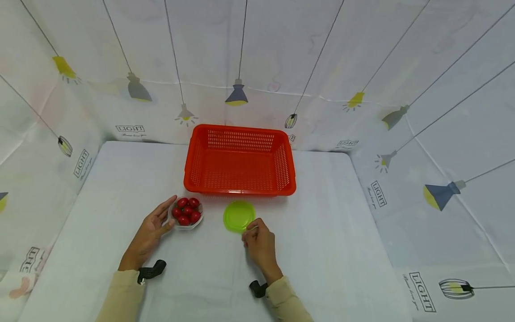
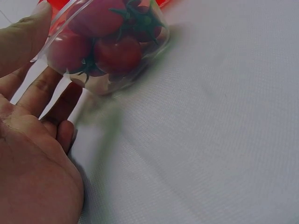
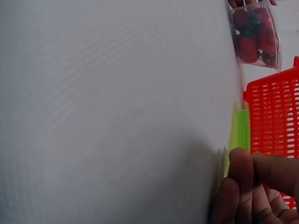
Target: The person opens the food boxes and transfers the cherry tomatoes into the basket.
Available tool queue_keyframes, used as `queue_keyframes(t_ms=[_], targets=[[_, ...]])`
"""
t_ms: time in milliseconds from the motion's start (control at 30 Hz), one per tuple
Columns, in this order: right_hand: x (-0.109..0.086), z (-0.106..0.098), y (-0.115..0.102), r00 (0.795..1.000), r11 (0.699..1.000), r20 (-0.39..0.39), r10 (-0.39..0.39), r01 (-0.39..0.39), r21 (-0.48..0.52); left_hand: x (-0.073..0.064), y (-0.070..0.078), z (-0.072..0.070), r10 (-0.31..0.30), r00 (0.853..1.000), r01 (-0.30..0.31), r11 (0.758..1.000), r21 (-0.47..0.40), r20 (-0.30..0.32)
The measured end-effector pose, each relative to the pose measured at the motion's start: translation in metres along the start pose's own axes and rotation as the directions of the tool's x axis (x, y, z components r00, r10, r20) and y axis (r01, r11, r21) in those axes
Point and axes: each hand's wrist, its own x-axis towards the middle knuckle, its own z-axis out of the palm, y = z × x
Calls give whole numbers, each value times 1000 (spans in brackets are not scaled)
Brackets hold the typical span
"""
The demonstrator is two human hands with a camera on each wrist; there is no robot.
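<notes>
A clear plastic tub (image 1: 186,227) holds several red cherry tomatoes (image 1: 189,210) with green stems, which show up close in the left wrist view. At the tub's left side my left hand (image 1: 152,229) holds it, with the thumb at the rim and the fingers along the wall. To the right of the tub, a round lime-green lid (image 1: 238,215) lies on the white table. My right hand (image 1: 260,245) pinches the lid's near right edge between thumb and forefinger. In the right wrist view the fingertips (image 3: 240,158) partly hide the green lid (image 3: 243,130).
Behind the tub and lid stands a red perforated plastic basket (image 1: 240,170), its near wall close to both. A white cloth (image 1: 330,250) covers the table. Sheets printed with lamps (image 1: 269,58) rise at the back and sides. Each wrist wears a black camera mount (image 1: 153,269).
</notes>
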Motion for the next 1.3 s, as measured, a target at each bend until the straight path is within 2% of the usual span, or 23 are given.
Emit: queue_keyframes(t_ms=[133,233,467,600,733,967,1300], targets=[[0,2,-9,999,999,-26,-23,22,-38,1,-2,-1,-2,1000,2,1000,-4,-1],[2,6,-21,999,999,-12,-52,52,-14,1,-5,-2,2,1000,-2,1000,-11,-2],[12,28,-50,984,985,22,-174,174,17,1,-3,-1,-4,1000,4,1000,-20,-8],[18,43,-66,975,976,45,-218,218,11,0,-1,-1,-12,1000,12,1000,-17,-7],[27,62,-75,969,969,49,-244,245,-24,0,-1,-1,-4,1000,4,1000,-15,-2],[41,87,-85,952,946,5,-306,305,-107,1,-5,-2,20,1000,-20,1000,-9,3],[49,104,-92,964,951,-5,-265,261,-167,0,-4,-2,-5,1000,5,1000,2,-8]])
